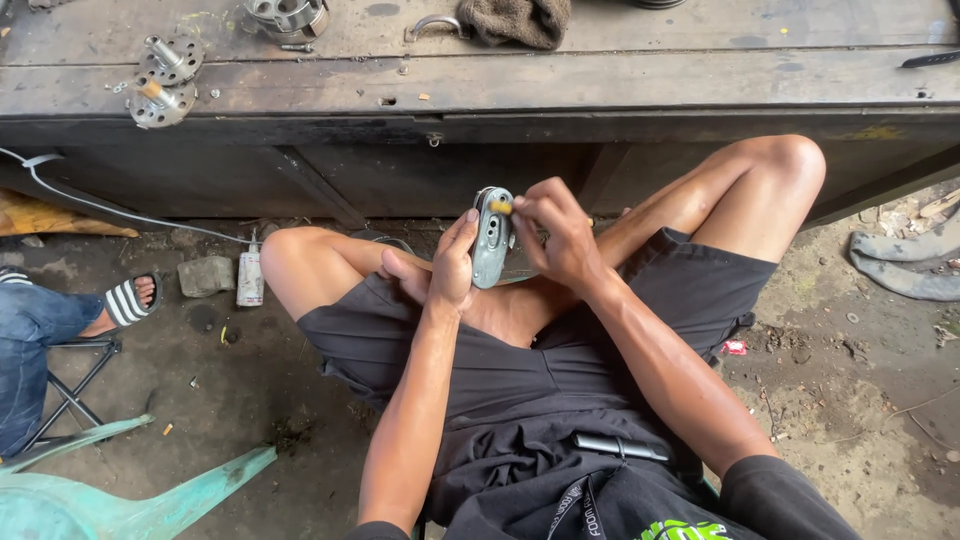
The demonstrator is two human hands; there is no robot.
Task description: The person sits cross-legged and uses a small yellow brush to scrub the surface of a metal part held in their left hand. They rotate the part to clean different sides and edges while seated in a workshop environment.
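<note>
Grey oblong slotted metal part (491, 238): upright above crossed legs, clasped by left hand (452, 268). Right hand (560, 238) pinches small yellow piece (500, 207) at its top. Behind: dark wooden workbench (480, 85), two perforated steel discs (165, 80), brown rag (518, 20).

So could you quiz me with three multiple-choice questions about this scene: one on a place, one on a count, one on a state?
1. Where do the round metal discs lie?
A. on the workbench
B. on the ground
C. in the lap

2. How many hands touch the grey metal part?
A. none
B. one
C. two

3. How is the part held?
A. flat on the ground
B. upright, above the legs
C. hanging from a hook

Answers: 1 A, they rest on the workbench. 2 C, left hand and right hand both grip it. 3 B, it stands on end.
</note>
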